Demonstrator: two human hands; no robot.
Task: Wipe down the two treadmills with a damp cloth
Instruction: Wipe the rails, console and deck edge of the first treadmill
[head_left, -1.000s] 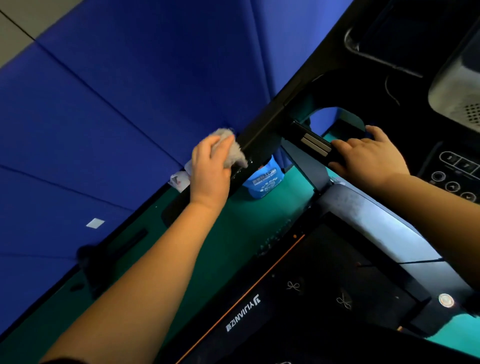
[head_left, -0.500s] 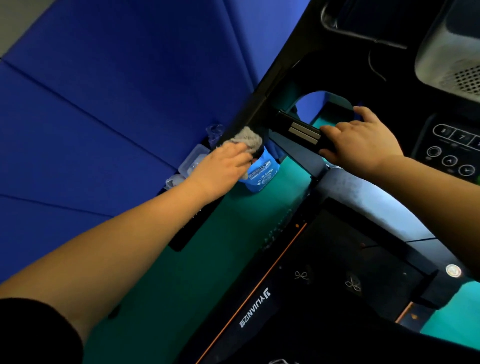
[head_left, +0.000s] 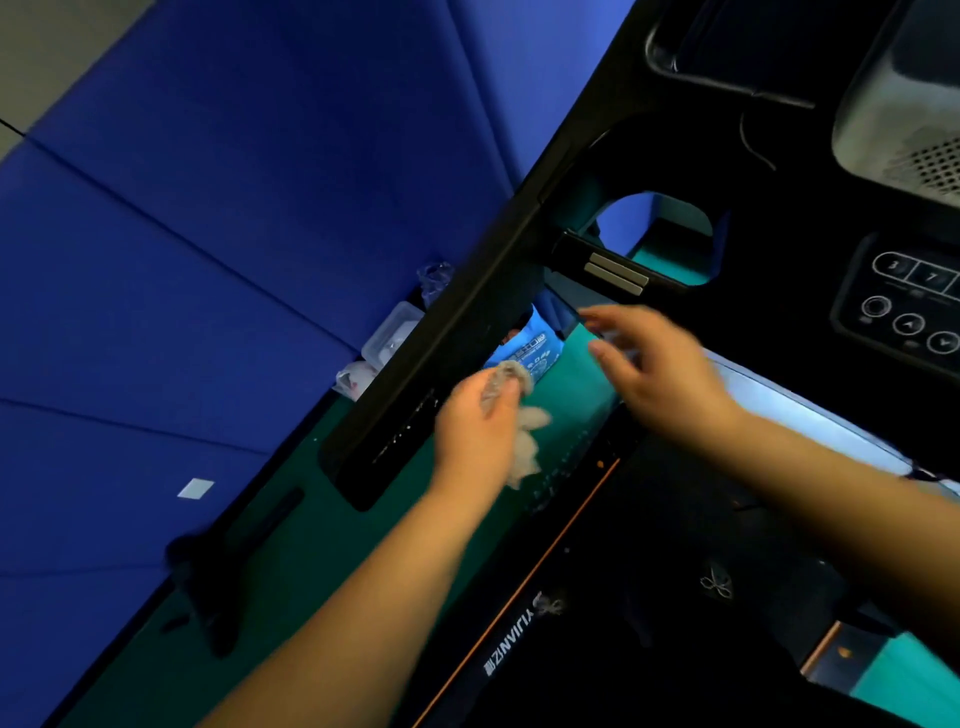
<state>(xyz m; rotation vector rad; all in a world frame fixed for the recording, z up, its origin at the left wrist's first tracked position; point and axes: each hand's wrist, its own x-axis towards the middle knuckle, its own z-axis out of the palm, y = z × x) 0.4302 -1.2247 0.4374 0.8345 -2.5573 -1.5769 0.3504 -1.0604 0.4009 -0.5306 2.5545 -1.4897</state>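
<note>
The left hand (head_left: 475, 434) pinches a cloth (head_left: 525, 444). The thumb and the fingers curl round the top of it. The cloth is pale grey and all crumpled up. One small bunch sticks out above the fingers. The rest hangs down loose and floppy on the right side of the hand. It looks thin and soft, with ragged edges.

Just to the left of this hand runs a long black bar (head_left: 441, 364) of the treadmill. The cloth is close beside the bar, but I cannot tell if it touches it.

The right hand (head_left: 657, 376) is off to the right of the left hand, a little higher up. It looks blurry. Its fingers are spread out and it holds nothing. Above it is a black handle (head_left: 613, 273) with two silver strips. Further right of it is a panel of round buttons (head_left: 909, 309).

Behind the left hand, just past the cloth, sits a blue packet (head_left: 535, 353) on the green floor (head_left: 311, 571). Below both hands is the dark belt (head_left: 649, 597) of the treadmill, with white letters and an orange line along its edge.
</note>
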